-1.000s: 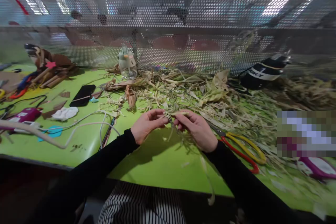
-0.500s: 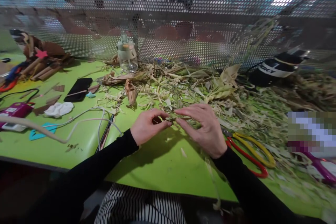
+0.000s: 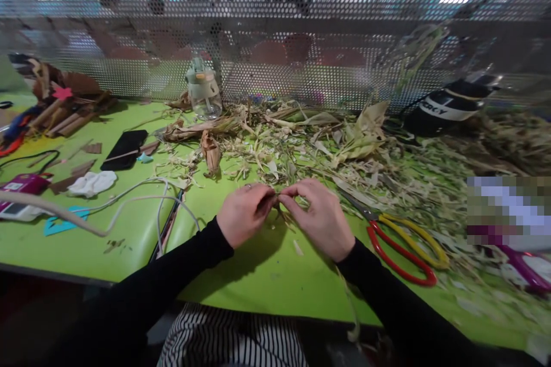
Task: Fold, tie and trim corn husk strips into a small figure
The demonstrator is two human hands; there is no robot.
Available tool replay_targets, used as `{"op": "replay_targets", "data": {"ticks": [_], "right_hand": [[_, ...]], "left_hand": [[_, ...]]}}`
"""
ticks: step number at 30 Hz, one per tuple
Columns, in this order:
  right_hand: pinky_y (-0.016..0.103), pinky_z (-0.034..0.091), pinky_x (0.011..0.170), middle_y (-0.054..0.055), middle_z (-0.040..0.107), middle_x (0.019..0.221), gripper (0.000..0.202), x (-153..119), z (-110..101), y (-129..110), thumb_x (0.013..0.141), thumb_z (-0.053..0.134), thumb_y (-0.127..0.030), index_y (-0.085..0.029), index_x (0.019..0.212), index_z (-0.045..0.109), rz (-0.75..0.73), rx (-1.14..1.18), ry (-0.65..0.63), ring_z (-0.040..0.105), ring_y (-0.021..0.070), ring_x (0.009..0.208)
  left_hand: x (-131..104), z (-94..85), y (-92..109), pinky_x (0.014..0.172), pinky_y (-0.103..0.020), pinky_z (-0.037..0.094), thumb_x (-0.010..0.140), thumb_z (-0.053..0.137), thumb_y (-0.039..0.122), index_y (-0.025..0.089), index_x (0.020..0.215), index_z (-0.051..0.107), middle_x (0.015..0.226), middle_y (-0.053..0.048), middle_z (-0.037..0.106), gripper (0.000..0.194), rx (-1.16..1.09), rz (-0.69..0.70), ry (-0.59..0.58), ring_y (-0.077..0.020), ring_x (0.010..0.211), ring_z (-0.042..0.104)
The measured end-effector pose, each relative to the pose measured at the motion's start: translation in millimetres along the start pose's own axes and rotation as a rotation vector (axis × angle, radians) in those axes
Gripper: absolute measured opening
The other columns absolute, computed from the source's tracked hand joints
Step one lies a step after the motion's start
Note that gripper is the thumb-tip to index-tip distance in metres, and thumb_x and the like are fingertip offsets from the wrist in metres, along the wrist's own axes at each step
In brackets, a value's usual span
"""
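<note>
My left hand (image 3: 246, 215) and my right hand (image 3: 319, 218) meet over the front of the green table (image 3: 267, 281). Their fingertips pinch a small piece of dried husk (image 3: 284, 217), which hangs between them; much of it is hidden by the fingers. Both hands are closed on it. Just beyond my fingers lies a wide heap of shredded husk (image 3: 275, 149). Scissors (image 3: 404, 241) with one red and one yellow handle rest to the right of my right hand, blades toward the heap.
Behind the heap stand a clear bottle (image 3: 205, 92) and a perforated metal screen (image 3: 267, 28). Left are a black phone (image 3: 124, 150), white clay (image 3: 92, 183), cables and a blue card (image 3: 66, 221). A black pouch (image 3: 447, 109) sits back right.
My right hand has shifted left, closer to my left hand, and its fingers have drawn together. The husk piece now hangs below the fingertips. The view has moved slightly.
</note>
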State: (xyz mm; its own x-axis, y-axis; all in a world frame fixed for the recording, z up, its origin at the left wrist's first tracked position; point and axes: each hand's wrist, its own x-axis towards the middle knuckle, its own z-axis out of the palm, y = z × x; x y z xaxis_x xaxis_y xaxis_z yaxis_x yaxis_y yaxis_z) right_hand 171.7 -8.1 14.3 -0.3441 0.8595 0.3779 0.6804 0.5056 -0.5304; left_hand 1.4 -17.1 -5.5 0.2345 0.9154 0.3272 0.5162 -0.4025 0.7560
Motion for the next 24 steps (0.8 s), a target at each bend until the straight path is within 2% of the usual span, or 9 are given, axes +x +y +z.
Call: {"op": "replay_targets", "data": {"ticks": [2, 4, 7, 11, 15, 18, 21, 22, 24], "right_hand": [[0.034, 0.044, 0.071, 0.004, 0.066, 0.079, 0.02, 2, 2, 3, 0.086, 0.053, -0.035, -0.019, 0.077, 0.062, 0.063, 0.075, -0.052, 0.057, 0.0194, 0.077], [0.032, 0.045, 0.069, 0.004, 0.067, 0.083, 0.027, 4, 0, 7, 0.088, 0.048, -0.04, -0.019, 0.082, 0.063, 0.134, 0.184, -0.114, 0.059, 0.0186, 0.078], [0.03, 0.046, 0.07, 0.004, 0.068, 0.086, 0.036, 4, -5, 9, 0.092, 0.039, -0.044, -0.019, 0.088, 0.065, 0.215, 0.311, -0.116, 0.062, 0.0179, 0.08], [0.029, 0.047, 0.068, 0.005, 0.068, 0.084, 0.034, 3, -4, 12, 0.089, 0.045, -0.046, -0.018, 0.091, 0.065, 0.223, 0.318, -0.094, 0.062, 0.0177, 0.077], [0.03, 0.049, 0.066, 0.005, 0.068, 0.085, 0.031, 3, -1, 7, 0.086, 0.05, -0.046, -0.017, 0.091, 0.061, 0.202, 0.295, -0.094, 0.061, 0.0171, 0.073], [0.034, 0.05, 0.07, 0.007, 0.068, 0.095, 0.033, -7, -22, 8, 0.089, 0.041, -0.045, -0.019, 0.098, 0.059, 0.191, 0.107, -0.135, 0.062, 0.0192, 0.08], [0.043, 0.048, 0.08, 0.013, 0.064, 0.106, 0.032, -35, -63, 33, 0.088, 0.038, -0.04, -0.02, 0.1, 0.06, 0.172, -0.318, -0.136, 0.062, 0.0266, 0.092], [0.045, 0.049, 0.075, 0.016, 0.065, 0.102, 0.031, -48, -77, 47, 0.086, 0.039, -0.039, -0.019, 0.097, 0.06, 0.217, -0.469, -0.118, 0.063, 0.0296, 0.087], [0.045, 0.048, 0.056, 0.014, 0.064, 0.071, 0.025, -71, -100, 78, 0.079, 0.047, -0.042, -0.021, 0.08, 0.06, 0.272, -0.614, -0.168, 0.063, 0.032, 0.062]], "left_hand": [[2, 1.7, -1, 0.067, -0.028, 0.046, 0.082, 0.055, 0.031, 0.016, 0.084, 0.062, 0.075, -0.005, 0.064, 0.017, -0.144, -0.119, -0.036, -0.0139, 0.067, 0.056], [5, 2.7, -1, 0.063, -0.027, 0.048, 0.081, 0.058, 0.032, 0.014, 0.081, 0.06, 0.07, -0.004, 0.063, 0.018, -0.405, -0.3, -0.103, -0.0121, 0.062, 0.058], [9, 2.2, -1, 0.063, -0.026, 0.051, 0.078, 0.062, 0.034, 0.013, 0.076, 0.059, 0.068, -0.002, 0.063, 0.022, -0.756, -0.493, -0.128, -0.0099, 0.06, 0.06], [8, 0.9, 0, 0.066, -0.026, 0.052, 0.071, 0.07, 0.037, 0.012, 0.076, 0.06, 0.071, -0.002, 0.064, 0.028, -0.943, -0.576, -0.088, -0.0088, 0.061, 0.061], [5, 2.9, 0, 0.067, -0.025, 0.051, 0.064, 0.076, 0.033, 0.011, 0.08, 0.061, 0.07, -0.001, 0.064, 0.031, -0.94, -0.529, -0.147, -0.0076, 0.06, 0.06], [4, 1.7, -1, 0.064, -0.023, 0.049, 0.061, 0.078, 0.026, 0.011, 0.077, 0.06, 0.068, 0.001, 0.062, 0.028, -0.954, -0.536, -0.119, -0.0054, 0.058, 0.056], [3, -3.6, 1, 0.06, -0.019, 0.047, 0.063, 0.076, 0.023, 0.013, 0.079, 0.06, 0.07, 0.002, 0.061, 0.025, -1.023, -0.596, -0.087, -0.0042, 0.058, 0.056], [2, -5.5, 2, 0.057, -0.018, 0.046, 0.064, 0.075, 0.023, 0.013, 0.081, 0.06, 0.071, 0.002, 0.061, 0.025, -1.042, -0.611, -0.093, -0.0046, 0.058, 0.057], [1, -8.5, 5, 0.054, -0.017, 0.045, 0.065, 0.074, 0.024, 0.014, 0.083, 0.059, 0.074, 0.001, 0.063, 0.025, -1.074, -0.612, -0.126, -0.0063, 0.061, 0.06]]}}
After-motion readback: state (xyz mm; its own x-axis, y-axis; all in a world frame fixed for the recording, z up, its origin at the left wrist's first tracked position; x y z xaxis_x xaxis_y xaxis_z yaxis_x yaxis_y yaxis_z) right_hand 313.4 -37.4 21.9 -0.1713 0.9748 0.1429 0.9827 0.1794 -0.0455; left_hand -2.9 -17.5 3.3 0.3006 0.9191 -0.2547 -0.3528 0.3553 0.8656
